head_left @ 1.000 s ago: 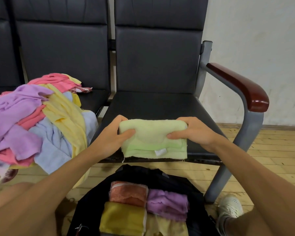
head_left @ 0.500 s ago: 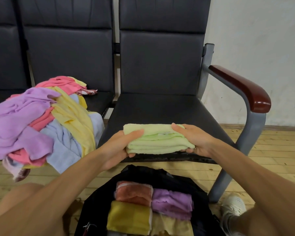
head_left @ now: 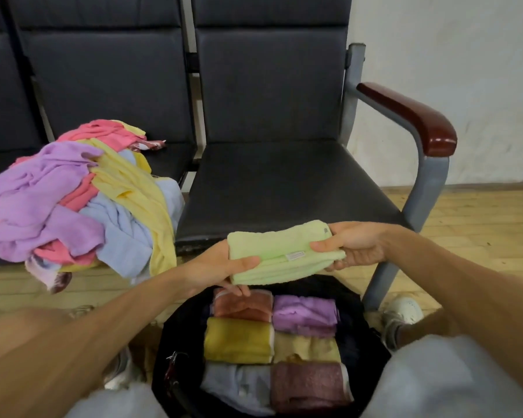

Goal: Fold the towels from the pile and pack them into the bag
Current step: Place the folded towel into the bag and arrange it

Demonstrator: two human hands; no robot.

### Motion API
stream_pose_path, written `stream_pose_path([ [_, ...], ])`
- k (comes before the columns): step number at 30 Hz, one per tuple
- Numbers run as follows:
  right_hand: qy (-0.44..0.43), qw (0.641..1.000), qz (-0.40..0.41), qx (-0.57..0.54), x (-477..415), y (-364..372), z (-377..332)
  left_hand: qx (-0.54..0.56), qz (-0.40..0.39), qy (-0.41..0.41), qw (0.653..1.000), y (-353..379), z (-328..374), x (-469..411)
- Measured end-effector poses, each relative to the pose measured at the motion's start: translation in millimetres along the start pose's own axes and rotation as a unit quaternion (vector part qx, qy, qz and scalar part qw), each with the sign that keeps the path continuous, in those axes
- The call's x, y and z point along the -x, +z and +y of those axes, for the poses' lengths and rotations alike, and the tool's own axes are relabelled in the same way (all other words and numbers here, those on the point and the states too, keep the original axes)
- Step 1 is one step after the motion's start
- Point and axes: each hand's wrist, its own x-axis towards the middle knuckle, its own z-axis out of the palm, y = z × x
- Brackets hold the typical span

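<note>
The row of black chairs [head_left: 284,182] stands behind both grips, and the seat's front edge lies just beyond them. The wooden armrest [head_left: 411,116] is above and behind the right grip [head_left: 354,248]. The wooden floor [head_left: 480,230] spreads under everything.

To the left of the left grip [head_left: 221,267], on the neighbouring seat, lies the pile [head_left: 73,200] of unfolded towels in purple, pink, yellow and pale blue; some of them hang over the seat edge.

Directly below the grips, the black bag [head_left: 175,342] stands open on the floor. Six folded towels lie in it in two columns: an orange-brown one [head_left: 242,303] and a purple one [head_left: 304,312] nearest to the grips, then a mustard one [head_left: 237,339] and a pale yellow one [head_left: 305,346], then a light blue one [head_left: 236,387] and a maroon one [head_left: 308,384].

Between the grips the folded green towel [head_left: 281,251] is held in the air above the bag, touching neither the seat nor the bag. The left grip grasps its left end, thumb on top and fingers beneath. The right grip pinches its right end in the same way. A small white label [head_left: 295,255] shows near the right thumb.

A white shoe [head_left: 402,312] is below the right grip.
</note>
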Motion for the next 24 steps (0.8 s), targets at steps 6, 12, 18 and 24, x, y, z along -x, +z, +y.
stream_pose_path([
  [6, 0.019, 1.000, -0.009, -0.001, -4.2, -6.0, 39.4, -0.073, -0.072, -0.024, 0.994, 18.5, -24.4, -25.4],
  [12, 0.109, 0.990, 0.053, -0.070, -30.6, -21.1, 112.2, -0.157, -0.144, -0.117, 0.970, 44.6, -89.2, -80.6],
  [18, 0.132, 0.974, 0.140, -0.120, -66.2, -27.5, 185.4, -0.170, -0.131, -0.184, 0.959, 68.3, -172.3, -116.1],
  [24, 0.197, 0.936, 0.244, -0.157, -108.7, -25.3, 256.4, -0.273, -0.066, -0.174, 0.944, 93.4, -210.5, -134.5],
])
